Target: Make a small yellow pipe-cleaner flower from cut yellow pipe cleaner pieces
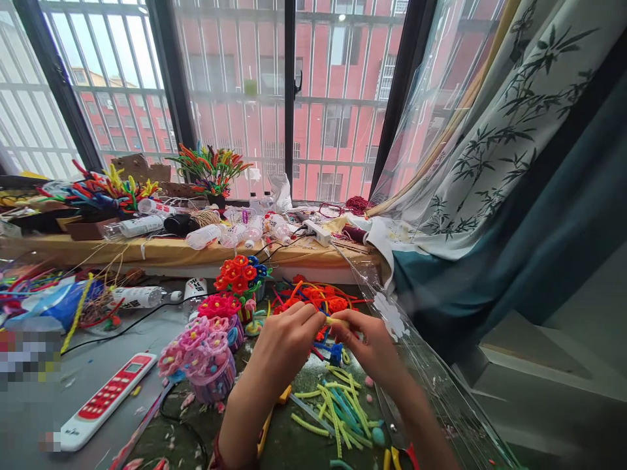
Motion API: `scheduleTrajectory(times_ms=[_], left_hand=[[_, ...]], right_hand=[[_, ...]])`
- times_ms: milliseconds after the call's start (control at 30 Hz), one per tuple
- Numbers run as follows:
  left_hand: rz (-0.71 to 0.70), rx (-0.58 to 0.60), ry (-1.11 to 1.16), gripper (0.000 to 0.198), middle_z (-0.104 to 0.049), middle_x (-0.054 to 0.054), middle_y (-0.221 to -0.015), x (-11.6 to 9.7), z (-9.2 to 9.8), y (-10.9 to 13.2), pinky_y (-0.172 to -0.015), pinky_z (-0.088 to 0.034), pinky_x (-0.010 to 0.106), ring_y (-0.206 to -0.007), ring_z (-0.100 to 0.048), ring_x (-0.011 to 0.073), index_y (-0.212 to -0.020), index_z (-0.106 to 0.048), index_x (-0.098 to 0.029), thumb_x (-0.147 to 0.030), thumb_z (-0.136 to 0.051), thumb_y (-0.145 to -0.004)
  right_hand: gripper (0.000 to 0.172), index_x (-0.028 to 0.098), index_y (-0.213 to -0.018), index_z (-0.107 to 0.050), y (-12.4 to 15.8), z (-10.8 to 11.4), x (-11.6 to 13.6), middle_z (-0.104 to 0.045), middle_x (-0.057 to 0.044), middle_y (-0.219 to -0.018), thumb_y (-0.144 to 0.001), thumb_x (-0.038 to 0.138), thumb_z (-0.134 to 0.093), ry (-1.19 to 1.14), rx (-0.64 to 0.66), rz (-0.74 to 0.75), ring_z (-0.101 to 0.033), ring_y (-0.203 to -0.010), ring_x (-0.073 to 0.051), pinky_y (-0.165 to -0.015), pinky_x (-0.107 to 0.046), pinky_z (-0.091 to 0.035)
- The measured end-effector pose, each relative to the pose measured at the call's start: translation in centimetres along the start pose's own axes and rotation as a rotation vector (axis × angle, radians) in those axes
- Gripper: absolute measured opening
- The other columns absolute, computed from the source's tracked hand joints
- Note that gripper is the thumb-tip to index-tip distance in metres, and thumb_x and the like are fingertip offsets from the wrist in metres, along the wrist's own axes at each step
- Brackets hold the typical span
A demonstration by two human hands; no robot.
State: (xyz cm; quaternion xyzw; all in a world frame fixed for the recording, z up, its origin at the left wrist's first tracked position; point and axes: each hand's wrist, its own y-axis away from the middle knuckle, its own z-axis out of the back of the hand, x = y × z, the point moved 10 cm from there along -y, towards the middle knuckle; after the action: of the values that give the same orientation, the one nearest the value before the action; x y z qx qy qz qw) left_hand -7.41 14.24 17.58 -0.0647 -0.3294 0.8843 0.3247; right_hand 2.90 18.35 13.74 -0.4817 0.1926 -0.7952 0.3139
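My left hand (pixel 284 343) and my right hand (pixel 372 343) meet over the table, fingers pinched together on a short yellow pipe cleaner piece (pixel 337 321) held between them. Just beyond them lies a heap of red and orange pipe cleaner pieces (pixel 318 297). Below my hands lie several cut yellow and green pipe cleaner lengths (pixel 337 408). To the left stand pink pipe cleaner flower baskets (pixel 206 356) and a red flower bunch (pixel 240 274).
A red and white remote control (pixel 105 398) lies at the lower left. Scissors (pixel 396 437) rest by my right wrist. Bottles (pixel 140 226), cables and colourful pipe cleaner plants (pixel 210 166) crowd the window ledge. Clear plastic film (pixel 431 372) and a curtain (pixel 514 150) hang on the right.
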Motion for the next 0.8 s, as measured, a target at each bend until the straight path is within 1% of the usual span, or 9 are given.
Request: scheduleTrajectory(times_ms=[67,167,233,300,367,500,600,700,800], left_hand=[[0.01,0.035,0.048,0.027,-0.062,0.001,-0.072,0.0,-0.3,-0.1,-0.056,-0.038,0.025,-0.066,-0.057,0.0156,-0.081,-0.063,-0.017,-0.015,-0.045,-0.1],[0.081,0.055,0.234,0.024,-0.064,0.001,-0.074,0.4,-0.7,-0.2,-0.06,-0.039,0.025,-0.067,-0.058,0.0147,-0.084,-0.066,-0.018,-0.017,-0.048,-0.099],[0.185,0.058,0.43,0.022,-0.066,0.001,-0.075,1.2,-1.1,-0.2,-0.062,-0.039,0.024,-0.066,-0.058,0.014,-0.084,-0.068,-0.017,-0.018,-0.05,-0.097],[0.282,0.058,0.608,0.021,-0.066,0.001,-0.073,2.0,-1.8,-0.1,-0.062,-0.039,0.024,-0.065,-0.057,0.0133,-0.08,-0.068,-0.016,-0.017,-0.054,-0.095],[0.339,0.057,0.719,0.02,-0.064,0.0,-0.068,2.4,-2.5,-0.1,-0.06,-0.038,0.023,-0.062,-0.054,0.0121,-0.075,-0.067,-0.015,-0.018,-0.056,-0.092],[0.376,0.091,0.853,0.026,-0.055,-0.003,-0.059,2.5,-4.0,-0.1,-0.048,-0.036,0.018,-0.053,-0.047,0.0091,-0.073,-0.065,-0.013,-0.027,-0.056,-0.093],[0.384,0.125,0.946,0.032,-0.055,-0.002,-0.06,2.0,-4.9,-0.1,-0.047,-0.038,0.017,-0.054,-0.048,0.0092,-0.075,-0.066,-0.011,-0.033,-0.053,-0.094],[0.399,0.118,0.971,0.034,-0.057,-0.001,-0.062,1.7,-5.0,-0.2,-0.048,-0.04,0.018,-0.056,-0.049,0.01,-0.078,-0.067,-0.011,-0.035,-0.052,-0.095],[0.429,0.075,0.931,0.026,-0.06,-0.001,-0.064,1.8,-4.5,-0.3,-0.051,-0.038,0.02,-0.056,-0.049,0.0102,-0.081,-0.069,-0.012,-0.032,-0.057,-0.093]], right_hand=[[0.034,0.018,-0.083,-0.069,0.1,-0.2,-0.7,-0.069,-0.001,-0.066,-0.098,0.044,-0.053,-0.073,0.026,-0.06,-0.065,-0.061,-0.017,-0.057,-0.025,-0.05],[0.035,0.018,-0.08,-0.067,0.1,-0.2,-1.1,-0.065,0.0,-0.063,-0.097,0.045,-0.053,-0.13,0.038,-0.099,-0.061,-0.055,-0.015,-0.052,-0.024,-0.047],[0.034,0.018,-0.08,-0.067,0.1,0.1,-0.9,-0.064,0.0,-0.063,-0.096,0.045,-0.055,-0.097,0.025,-0.08,-0.058,-0.054,-0.015,-0.051,-0.024,-0.045],[0.032,0.018,-0.079,-0.067,0.0,0.5,-0.3,-0.066,-0.001,-0.066,-0.096,0.042,-0.055,-0.03,-0.006,-0.028,-0.059,-0.057,-0.015,-0.053,-0.025,-0.045],[0.029,0.019,-0.078,-0.067,0.0,0.8,0.5,-0.067,-0.001,-0.068,-0.097,0.038,-0.056,0.033,-0.044,0.032,-0.061,-0.06,-0.015,-0.056,-0.025,-0.046],[0.022,0.02,-0.079,-0.065,0.0,1.4,1.5,-0.068,-0.001,-0.071,-0.096,0.029,-0.056,0.087,-0.112,0.123,-0.063,-0.063,-0.016,-0.059,-0.025,-0.048],[0.022,0.021,-0.076,-0.064,0.1,1.9,1.6,-0.067,-0.001,-0.069,-0.096,0.027,-0.055,0.09,-0.139,0.141,-0.063,-0.061,-0.016,-0.057,-0.025,-0.049],[0.023,0.021,-0.073,-0.063,0.3,2.6,1.2,-0.066,-0.001,-0.066,-0.094,0.027,-0.055,0.074,-0.17,0.111,-0.061,-0.058,-0.016,-0.056,-0.025,-0.047],[0.024,0.02,-0.072,-0.063,0.5,2.7,-0.1,-0.064,-0.001,-0.063,-0.093,0.03,-0.056,-0.002,-0.163,0.001,-0.058,-0.057,-0.016,-0.056,-0.026,-0.045]])
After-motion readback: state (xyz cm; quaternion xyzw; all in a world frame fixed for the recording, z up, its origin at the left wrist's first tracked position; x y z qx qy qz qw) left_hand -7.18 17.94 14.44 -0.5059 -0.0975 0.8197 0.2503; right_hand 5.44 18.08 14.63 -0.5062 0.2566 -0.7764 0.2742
